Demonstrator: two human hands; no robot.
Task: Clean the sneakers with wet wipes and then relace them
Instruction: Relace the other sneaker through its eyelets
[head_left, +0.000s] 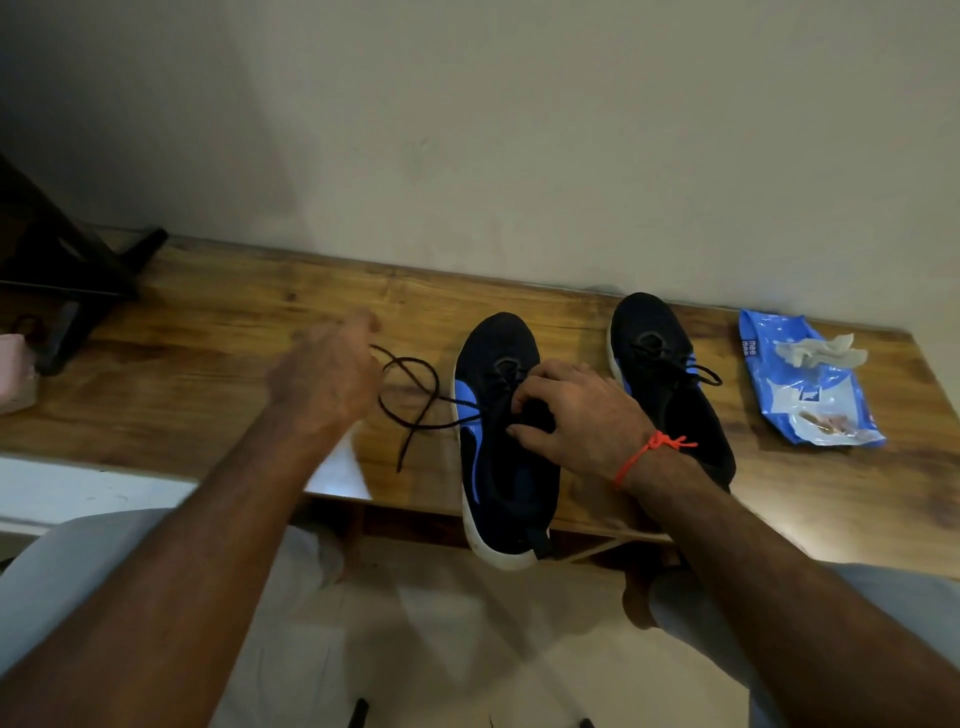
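Two black sneakers with blue side stripes and white soles lie on a wooden table (208, 332). The nearer sneaker (498, 467) hangs its heel over the front edge. My right hand (576, 410) grips its tongue and upper. A black lace (415, 395) runs from its eyelets in loops to the left. My left hand (327, 374), blurred, pinches the lace's far end out to the left. The second sneaker (670, 379), laced, lies just right of the first, partly behind my right wrist.
A blue pack of wet wipes (810, 395) with a crumpled used wipe (815, 351) on top lies at the table's right end. A dark wooden stand (67, 280) occupies the far left. A wall runs behind the table. My knees sit below the front edge.
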